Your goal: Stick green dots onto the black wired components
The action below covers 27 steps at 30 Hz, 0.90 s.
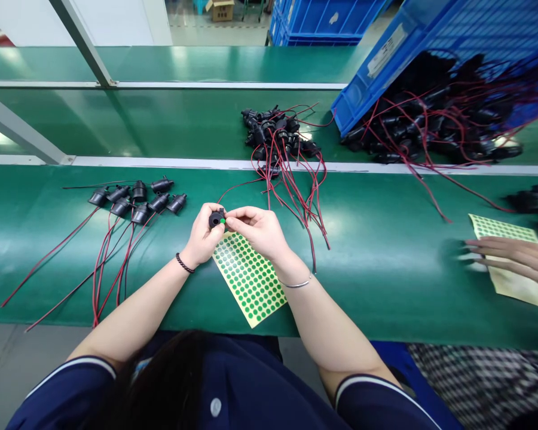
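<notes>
1. Green belt surface runs across the whole view, with a second green lane behind a pale rail; beyond it the floor and a cardboard box are cut off by the top edge.
2. Hard to make out: the blue crate at the far right corner is tipped on its side and cropped, and the black parts spilling from it blur into a dark tangle of red wire.
3. At the right edge another person's hand rests on a second dotted sheet – smeared by motion, its fingers indistinct.
4. Left hand is closed around a small black round part, held above the near middle of the belt; most of the part is hidden by the fingers.
5. Right hand pinches at the part's face, fingertips pressed together on a green dot sticker – only a speck of it shows.
6. Sticker sheet, yellow with rows of green dots, lies under the wrists near the front edge.
7. Eight or so black wired parts lie towards the left end, a loose pile sits on the rail behind.
</notes>
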Available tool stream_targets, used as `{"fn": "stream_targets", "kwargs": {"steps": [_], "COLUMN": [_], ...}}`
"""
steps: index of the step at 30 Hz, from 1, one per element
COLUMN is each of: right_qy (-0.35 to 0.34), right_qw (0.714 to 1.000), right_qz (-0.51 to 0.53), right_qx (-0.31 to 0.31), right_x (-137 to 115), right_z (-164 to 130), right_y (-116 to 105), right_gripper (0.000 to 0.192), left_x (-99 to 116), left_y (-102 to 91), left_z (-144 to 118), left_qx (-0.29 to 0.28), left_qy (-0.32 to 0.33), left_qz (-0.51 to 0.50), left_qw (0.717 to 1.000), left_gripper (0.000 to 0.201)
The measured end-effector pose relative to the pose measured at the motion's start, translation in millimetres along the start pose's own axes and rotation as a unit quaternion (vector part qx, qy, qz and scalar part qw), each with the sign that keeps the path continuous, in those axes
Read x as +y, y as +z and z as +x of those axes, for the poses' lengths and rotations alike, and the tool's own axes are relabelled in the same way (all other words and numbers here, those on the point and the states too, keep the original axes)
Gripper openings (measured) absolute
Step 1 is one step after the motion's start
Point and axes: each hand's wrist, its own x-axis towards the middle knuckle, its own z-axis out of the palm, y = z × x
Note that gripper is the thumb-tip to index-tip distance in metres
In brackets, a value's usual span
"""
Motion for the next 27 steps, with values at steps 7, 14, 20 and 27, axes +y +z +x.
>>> {"fn": "stream_targets", "kwargs": {"steps": [7,14,20,27], "right_qy": [-0.104,-0.171,-0.188,-0.193], "right_qw": [0.985,0.959,0.951,0.948], "right_qz": [-0.133,-0.224,-0.241,-0.247], "right_qx": [0.022,0.036,0.043,0.054], "right_x": [3.3,-0.7,1.6,3.4], "right_z": [-2.8,-5.5,-5.4,-5.0], "right_y": [0.0,1.3,2.1,1.6], "right_gripper": [0.015,0.01,0.01,0.011], "left_x": [-0.2,-1.0,-1.6,-0.4], "left_y": [0.0,1.2,2.0,2.6], "left_z": [0.3,0.1,0.0,-0.8], "left_qx": [0.002,0.013,0.012,0.007], "left_qy": [-0.01,-0.009,-0.008,-0.007], "left_qz": [0.008,0.019,0.019,0.018], "left_qw": [1.0,1.0,1.0,1.0], "left_gripper": [0.021,0.019,0.019,0.017]}}
